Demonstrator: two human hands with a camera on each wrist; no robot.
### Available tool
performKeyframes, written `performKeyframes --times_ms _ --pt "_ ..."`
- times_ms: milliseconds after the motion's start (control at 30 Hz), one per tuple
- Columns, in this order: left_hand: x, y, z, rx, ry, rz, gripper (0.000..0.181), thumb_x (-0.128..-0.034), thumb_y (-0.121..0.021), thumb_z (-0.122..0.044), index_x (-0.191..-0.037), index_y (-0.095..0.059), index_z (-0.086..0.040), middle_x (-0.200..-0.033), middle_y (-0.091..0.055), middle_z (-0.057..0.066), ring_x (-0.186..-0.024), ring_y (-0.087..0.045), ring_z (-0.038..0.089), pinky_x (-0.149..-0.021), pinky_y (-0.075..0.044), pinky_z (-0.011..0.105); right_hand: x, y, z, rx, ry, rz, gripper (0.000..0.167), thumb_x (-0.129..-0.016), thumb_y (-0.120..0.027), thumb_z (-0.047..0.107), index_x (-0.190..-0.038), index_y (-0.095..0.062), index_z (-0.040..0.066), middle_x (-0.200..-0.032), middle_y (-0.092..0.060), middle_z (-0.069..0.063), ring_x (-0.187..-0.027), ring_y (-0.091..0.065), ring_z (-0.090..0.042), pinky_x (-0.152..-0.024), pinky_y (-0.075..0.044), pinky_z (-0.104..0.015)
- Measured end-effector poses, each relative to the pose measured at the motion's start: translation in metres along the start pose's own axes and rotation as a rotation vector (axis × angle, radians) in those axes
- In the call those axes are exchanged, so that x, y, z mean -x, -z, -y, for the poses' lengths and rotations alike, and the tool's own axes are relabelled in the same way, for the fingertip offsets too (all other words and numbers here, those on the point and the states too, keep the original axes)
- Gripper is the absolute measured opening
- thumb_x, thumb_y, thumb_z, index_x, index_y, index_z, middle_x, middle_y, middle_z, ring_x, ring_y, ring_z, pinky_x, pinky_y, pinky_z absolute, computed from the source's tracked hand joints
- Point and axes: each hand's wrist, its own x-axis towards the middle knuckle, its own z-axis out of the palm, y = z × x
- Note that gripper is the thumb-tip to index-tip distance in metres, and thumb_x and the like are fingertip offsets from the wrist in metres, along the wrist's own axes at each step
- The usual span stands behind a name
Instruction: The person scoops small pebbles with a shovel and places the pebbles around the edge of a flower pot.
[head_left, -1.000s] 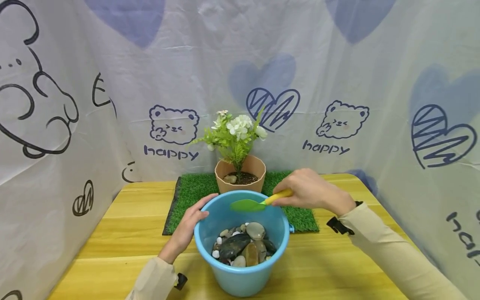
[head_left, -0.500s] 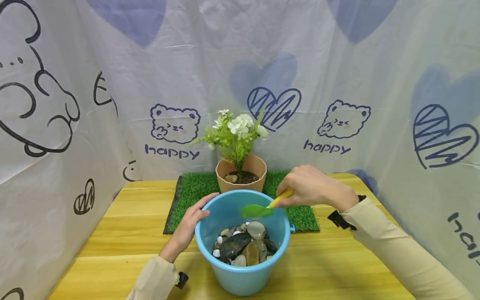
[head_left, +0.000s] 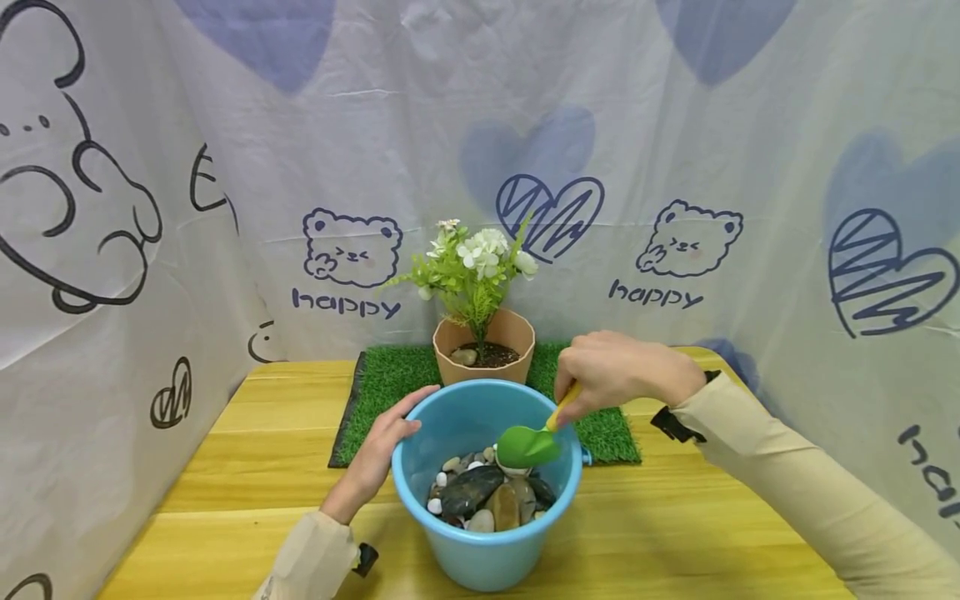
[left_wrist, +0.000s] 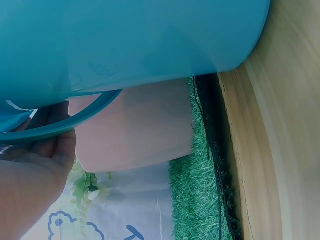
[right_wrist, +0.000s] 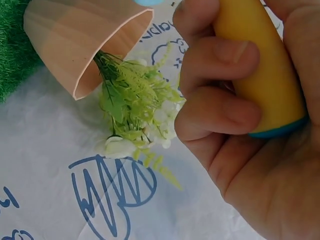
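A blue bucket (head_left: 487, 562) stands upright on the table, with stones of several sizes, one of them a large dark stone (head_left: 471, 492), at its bottom. My left hand (head_left: 375, 454) holds the bucket's left rim; in the left wrist view the bucket's handle (left_wrist: 97, 107) passes across the fingers. My right hand (head_left: 618, 371) grips the trowel by its yellow handle (right_wrist: 265, 75). The green trowel blade (head_left: 527, 447) points down inside the bucket, over the stones at the back, partly covering a pale round one. Whether the blade touches that stone I cannot tell.
Behind the bucket, a tan flowerpot (head_left: 487, 333) with a white-flowered plant (head_left: 480, 267) stands on a green turf mat (head_left: 382, 367). The wooden table (head_left: 247, 467) runs out to both sides. A printed white cloth (head_left: 420, 150) surrounds it at the back and sides.
The trowel has tilted steeper and its blade has gone down toward the stones and slightly right. My right hand has turned with it. The left hand keeps its place on the rim.
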Motion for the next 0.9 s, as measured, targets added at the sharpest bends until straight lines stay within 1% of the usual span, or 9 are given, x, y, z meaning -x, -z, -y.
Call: performKeyframes --times_ms 67,200,300,400,533,633,700,800,900 --pt "0.000 0.000 0.000 0.003 0.001 -0.001 0.053 -0.0999 -0.038 -0.023 -0.152 -0.036 -0.017 -0.146 -0.048 0.021 -0.119 -0.059 0.043 -0.087 -0.057 0.044 -0.002 0.000 0.001 -0.013 0.000 0.031 0.017 -0.080 -0.074 0.051 -0.072 -0.077 0.036 -0.056 -0.057 0.025 -0.045 -0.040 0.002 -0.045 -0.031 -0.019" --pt "0.000 0.000 0.001 0.007 0.007 -0.001 0.052 -0.1001 -0.038 -0.024 -0.152 -0.037 -0.019 -0.145 -0.048 0.021 -0.118 -0.059 0.043 -0.087 -0.057 0.045 -0.006 0.000 0.004 -0.022 -0.010 0.079 0.013 -0.079 -0.076 0.047 -0.074 -0.078 0.036 -0.062 -0.062 0.026 -0.049 -0.048 0.002 -0.047 -0.037 -0.020" --pt "-0.001 0.001 0.001 0.006 0.010 0.001 0.052 -0.1001 -0.038 -0.024 -0.152 -0.037 -0.020 -0.146 -0.048 0.020 -0.118 -0.059 0.043 -0.087 -0.057 0.045 -0.008 0.000 0.009 0.005 -0.015 0.087 0.012 -0.079 -0.077 0.045 -0.073 -0.078 0.034 -0.066 -0.064 0.025 -0.052 -0.052 0.002 -0.049 -0.041 -0.021" --pt "-0.001 0.001 0.001 -0.001 0.010 -0.002 0.052 -0.0999 -0.038 -0.024 -0.152 -0.037 -0.020 -0.146 -0.048 0.020 -0.118 -0.059 0.043 -0.087 -0.057 0.045 -0.008 0.001 0.017 0.044 -0.014 0.078 0.018 -0.078 -0.078 0.045 -0.066 -0.075 0.032 -0.063 -0.062 0.023 -0.050 -0.048 0.001 -0.049 -0.040 -0.021" --pt "-0.001 0.000 0.000 -0.006 0.007 -0.013 0.053 -0.0990 -0.039 -0.023 -0.152 -0.037 -0.019 -0.146 -0.048 0.020 -0.118 -0.060 0.042 -0.086 -0.057 0.045 -0.009 0.004 0.029 0.097 -0.018 0.056 0.030 -0.077 -0.078 0.046 -0.055 -0.067 0.029 -0.052 -0.051 0.021 -0.047 -0.038 -0.002 -0.046 -0.032 -0.021" --pt "-0.001 0.000 -0.001 -0.008 0.011 -0.018 0.053 -0.0988 -0.039 -0.023 -0.152 -0.037 -0.019 -0.146 -0.048 0.019 -0.118 -0.059 0.042 -0.086 -0.057 0.044 -0.010 0.006 0.036 0.125 -0.032 0.047 0.034 -0.077 -0.079 0.046 -0.053 -0.065 0.027 -0.048 -0.044 0.019 -0.046 -0.032 -0.003 -0.045 -0.027 -0.021" --pt "0.000 0.000 -0.001 -0.011 0.016 -0.016 0.053 -0.0990 -0.039 -0.023 -0.152 -0.037 -0.019 -0.146 -0.047 0.019 -0.119 -0.059 0.042 -0.086 -0.057 0.043 -0.010 0.005 0.039 0.143 -0.043 0.045 0.035 -0.076 -0.079 0.046 -0.052 -0.063 0.028 -0.047 -0.042 0.019 -0.045 -0.031 -0.003 -0.045 -0.026 -0.021" --pt "0.000 -0.001 0.000 -0.014 0.019 -0.017 0.053 -0.0989 -0.039 -0.023 -0.152 -0.037 -0.020 -0.147 -0.047 0.019 -0.119 -0.059 0.042 -0.086 -0.057 0.043 -0.010 0.003 0.043 0.175 -0.046 0.048 0.047 -0.077 -0.079 0.045 -0.046 -0.048 0.027 -0.047 -0.028 0.017 -0.045 -0.024 -0.004 -0.045 -0.020 -0.021" --pt "0.000 -0.001 0.000 -0.011 0.018 -0.022 0.053 -0.0985 -0.039 -0.024 -0.152 -0.038 -0.020 -0.146 -0.047 0.019 -0.119 -0.059 0.042 -0.086 -0.057 0.044 -0.009 0.001 0.049 0.205 -0.047 0.044 0.059 -0.077 -0.080 0.044 -0.046 -0.032 0.026 -0.050 -0.016 0.012 -0.047 -0.016 -0.006 -0.046 -0.014 -0.023"
